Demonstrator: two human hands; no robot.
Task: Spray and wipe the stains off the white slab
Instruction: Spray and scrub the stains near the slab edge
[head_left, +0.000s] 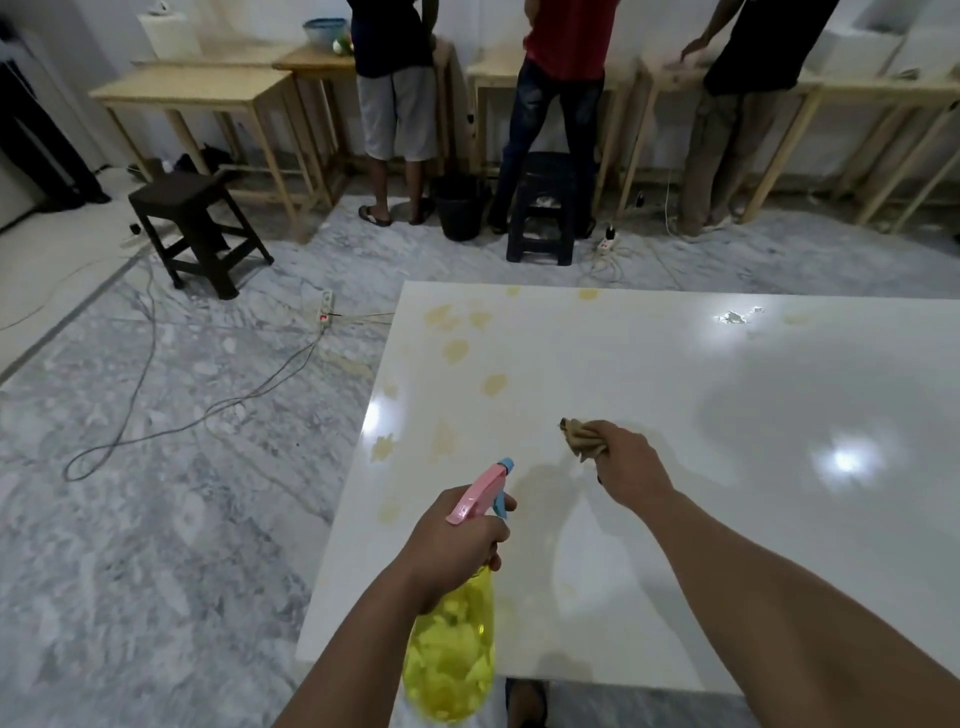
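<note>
Landmark: white slab (727, 415), glossy, broad.
Over the slab's right and far half: nothing stands on it; only light glare and a small white fleck near its far edge.
Over the slab's left strip: only flat yellowish stains (456, 351), nothing raised.
Above the slab's near left corner: left hand (457, 535) with the spray bottle (451, 654) fills the space.
Above the slab's middle: right hand (623, 457) with a crumpled cloth (579, 436).
Floor left of the slab: trailing cables (156, 415) and a power strip (324, 307).
Beyond the slab's far edge: dark stool (200, 228), bucket (460, 208), three standing people at wooden benches (208, 88).
</note>
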